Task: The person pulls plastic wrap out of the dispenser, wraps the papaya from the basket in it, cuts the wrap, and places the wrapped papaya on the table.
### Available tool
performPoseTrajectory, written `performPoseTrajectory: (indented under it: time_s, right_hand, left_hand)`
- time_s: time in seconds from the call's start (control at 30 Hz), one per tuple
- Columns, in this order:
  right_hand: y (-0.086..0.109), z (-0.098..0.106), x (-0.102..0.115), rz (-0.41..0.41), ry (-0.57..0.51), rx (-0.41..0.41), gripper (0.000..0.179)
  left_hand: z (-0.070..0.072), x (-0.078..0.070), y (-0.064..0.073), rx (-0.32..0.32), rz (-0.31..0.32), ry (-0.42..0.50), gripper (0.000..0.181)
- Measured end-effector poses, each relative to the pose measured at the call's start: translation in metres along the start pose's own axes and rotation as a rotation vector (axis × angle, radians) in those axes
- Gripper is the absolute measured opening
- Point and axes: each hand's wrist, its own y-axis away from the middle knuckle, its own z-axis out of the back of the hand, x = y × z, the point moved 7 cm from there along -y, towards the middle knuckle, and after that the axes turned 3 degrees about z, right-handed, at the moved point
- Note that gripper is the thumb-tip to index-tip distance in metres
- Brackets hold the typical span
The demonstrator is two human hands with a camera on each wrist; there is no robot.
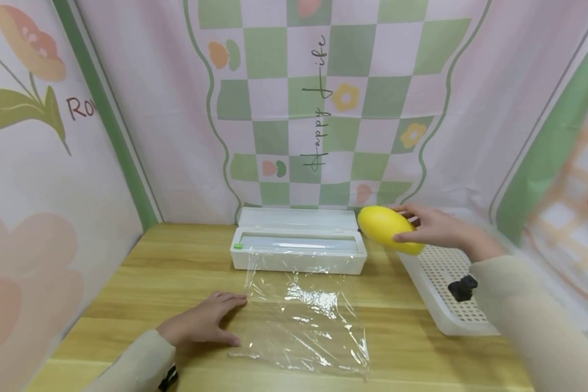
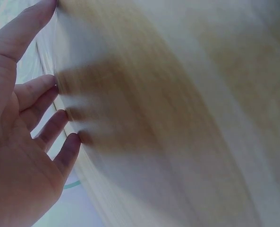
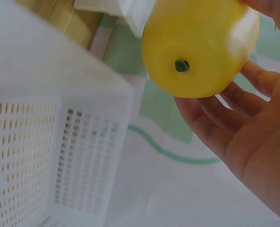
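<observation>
A large smooth yellow oval fruit (image 1: 384,226), whose exact kind I cannot tell, is held in the air by my right hand (image 1: 438,231). The fruit's green stem spot (image 3: 182,65) shows in the right wrist view, with the fingers curled about its side. Clear cling film (image 1: 299,332) lies spread over the table, drawn from a white dispenser box (image 1: 299,263). My left hand (image 1: 203,320) rests at the film's left edge, fingers spread and loosely bent, fingertips down on the wood; it grips nothing visible.
The dispenser's lid (image 1: 299,219) stands raised at the back, and a green slider (image 1: 238,246) sits at its left end. To the right is a white perforated basket (image 1: 423,288), partly behind my right forearm. Printed curtains (image 1: 176,136) enclose the wooden table (image 1: 176,272).
</observation>
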Motion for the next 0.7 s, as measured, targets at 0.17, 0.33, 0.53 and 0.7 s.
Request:
performPoseTrajectory:
  time_s: [0.17, 0.33, 0.53, 0.7]
  right_hand:
    - [-0.009, -0.02, 0.023, 0.069, 0.014, 0.023, 0.074]
    - [-0.017, -0.043, 0.042, 0.137, 0.008, 0.056, 0.074]
    - [-0.023, -0.073, 0.063, 0.219, -0.05, 0.109, 0.071]
    - [-0.027, -0.096, 0.077, 0.268, -0.07, 0.144, 0.07]
  left_hand:
    - [-0.001, 0.002, -0.001, -0.004, 0.001, -0.005, 0.096]
    - [0.0, 0.0, 0.0, -0.005, -0.002, 0.0, 0.095]
    - [-0.001, 0.0, 0.0, 0.0, 0.003, 0.009, 0.094]
    - [-0.001, 0.003, -0.001, 0.004, 0.012, 0.012, 0.095]
